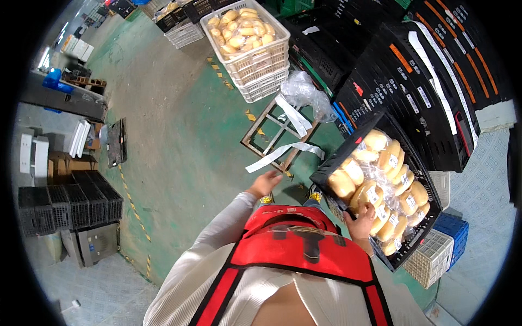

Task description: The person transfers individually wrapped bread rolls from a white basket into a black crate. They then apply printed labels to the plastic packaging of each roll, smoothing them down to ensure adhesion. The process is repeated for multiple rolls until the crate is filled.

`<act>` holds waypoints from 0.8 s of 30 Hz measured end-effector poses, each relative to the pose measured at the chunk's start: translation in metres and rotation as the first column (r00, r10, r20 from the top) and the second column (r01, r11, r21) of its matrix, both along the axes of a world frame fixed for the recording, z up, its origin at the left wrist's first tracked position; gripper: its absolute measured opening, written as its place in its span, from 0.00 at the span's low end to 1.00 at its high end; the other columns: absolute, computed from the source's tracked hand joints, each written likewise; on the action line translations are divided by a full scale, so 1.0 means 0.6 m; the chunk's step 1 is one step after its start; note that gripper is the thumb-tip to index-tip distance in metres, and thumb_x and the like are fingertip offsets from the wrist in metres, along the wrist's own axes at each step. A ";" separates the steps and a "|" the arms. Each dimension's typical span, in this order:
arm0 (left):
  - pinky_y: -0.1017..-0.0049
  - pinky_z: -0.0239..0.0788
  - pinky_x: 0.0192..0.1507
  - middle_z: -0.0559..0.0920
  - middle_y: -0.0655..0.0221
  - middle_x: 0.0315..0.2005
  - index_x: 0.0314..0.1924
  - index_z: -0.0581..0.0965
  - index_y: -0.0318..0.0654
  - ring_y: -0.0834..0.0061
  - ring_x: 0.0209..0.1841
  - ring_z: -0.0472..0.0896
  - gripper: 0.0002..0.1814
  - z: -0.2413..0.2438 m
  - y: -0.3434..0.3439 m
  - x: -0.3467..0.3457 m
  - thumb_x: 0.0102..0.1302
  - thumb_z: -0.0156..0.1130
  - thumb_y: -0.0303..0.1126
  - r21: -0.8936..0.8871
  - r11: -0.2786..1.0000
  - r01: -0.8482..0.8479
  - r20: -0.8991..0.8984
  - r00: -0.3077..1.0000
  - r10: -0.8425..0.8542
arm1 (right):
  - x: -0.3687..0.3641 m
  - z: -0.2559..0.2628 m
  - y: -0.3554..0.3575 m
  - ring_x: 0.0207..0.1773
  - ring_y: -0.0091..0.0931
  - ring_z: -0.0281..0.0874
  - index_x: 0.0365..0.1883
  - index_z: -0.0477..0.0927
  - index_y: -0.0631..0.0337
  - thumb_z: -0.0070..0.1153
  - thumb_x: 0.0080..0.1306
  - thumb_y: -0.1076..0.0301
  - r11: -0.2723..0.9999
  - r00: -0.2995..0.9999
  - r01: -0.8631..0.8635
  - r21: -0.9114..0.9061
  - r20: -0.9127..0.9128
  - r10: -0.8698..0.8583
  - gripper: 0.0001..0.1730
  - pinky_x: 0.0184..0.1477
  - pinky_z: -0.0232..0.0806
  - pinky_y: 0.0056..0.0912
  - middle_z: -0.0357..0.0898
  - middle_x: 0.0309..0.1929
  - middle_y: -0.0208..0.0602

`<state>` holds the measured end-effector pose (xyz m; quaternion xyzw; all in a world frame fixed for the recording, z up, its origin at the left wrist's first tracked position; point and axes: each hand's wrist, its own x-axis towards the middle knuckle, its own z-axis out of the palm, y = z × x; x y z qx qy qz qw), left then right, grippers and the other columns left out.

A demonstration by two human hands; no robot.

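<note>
My left hand [264, 184] is held over the green floor in front of the red apron [301, 244], fingers apart, holding nothing. Close to it lies a white paper strip [281, 155]. My right hand [361, 223] is at the near side of a black plastic crate [426, 240]. Its fingers reach over the rim and touch a pale yellow piece of produce in clear wrap [369, 194]; whether they grip it is unclear. Several such wrapped pieces [391, 159] fill the crate, many bearing white labels. The crate rests tilted across my right side, above a white crate [432, 252].
A rusty metal frame [261, 146] with loose clear plastic bags [304, 91] lies ahead on the floor. Beyond it stand stacked white crates [259, 61] full of similar produce. Black folded crates [391, 85] pile up at the right. More black crates [77, 203] stand far left.
</note>
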<state>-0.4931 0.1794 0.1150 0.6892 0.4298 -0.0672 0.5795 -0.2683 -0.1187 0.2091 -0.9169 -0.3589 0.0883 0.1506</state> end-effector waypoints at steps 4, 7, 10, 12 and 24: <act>0.66 0.68 0.56 0.80 0.53 0.50 0.57 0.74 0.35 0.58 0.54 0.78 0.32 -0.110 0.027 -0.298 0.60 0.58 0.51 0.113 0.993 -0.039 -0.366 0.927 0.078 | -0.020 -0.046 -0.021 0.60 0.46 0.62 0.59 0.70 0.54 0.71 0.44 0.64 1.000 0.990 -0.014 -0.007 0.139 0.015 0.41 0.60 0.61 0.48 0.63 0.58 0.46; 0.65 0.66 0.58 0.79 0.53 0.51 0.55 0.75 0.36 0.56 0.56 0.76 0.31 -0.136 0.009 -0.463 0.58 0.58 0.52 0.154 0.984 -0.093 -0.568 0.806 0.165 | -0.022 -0.066 -0.031 0.63 0.46 0.59 0.60 0.68 0.50 0.68 0.43 0.71 1.000 0.987 0.009 -0.012 0.160 -0.007 0.42 0.63 0.59 0.48 0.61 0.61 0.45; 0.65 0.67 0.58 0.80 0.53 0.50 0.54 0.76 0.36 0.56 0.55 0.76 0.31 -0.163 -0.028 -0.556 0.58 0.58 0.52 0.084 0.980 -0.180 -0.601 0.776 0.194 | -0.023 -0.062 -0.026 0.64 0.46 0.59 0.60 0.68 0.51 0.67 0.43 0.72 1.000 0.990 0.004 0.004 0.138 -0.004 0.42 0.64 0.57 0.47 0.61 0.61 0.45; 0.66 0.68 0.56 0.80 0.53 0.49 0.54 0.77 0.35 0.57 0.54 0.78 0.31 -0.173 -0.058 -0.591 0.58 0.58 0.52 0.045 0.958 -0.285 -0.568 0.782 0.259 | -0.024 -0.067 -0.029 0.64 0.46 0.58 0.61 0.67 0.52 0.66 0.44 0.73 1.000 0.990 -0.015 0.015 0.141 0.013 0.42 0.65 0.56 0.46 0.62 0.61 0.46; 0.70 0.73 0.46 0.84 0.57 0.39 0.49 0.79 0.32 0.67 0.39 0.83 0.29 -0.164 -0.070 -0.608 0.59 0.62 0.50 0.035 0.780 -0.625 -0.293 0.740 0.605 | -0.022 -0.078 -0.034 0.66 0.46 0.57 0.59 0.68 0.54 0.64 0.42 0.74 0.998 0.991 -0.017 0.055 0.136 0.010 0.41 0.65 0.56 0.46 0.60 0.64 0.46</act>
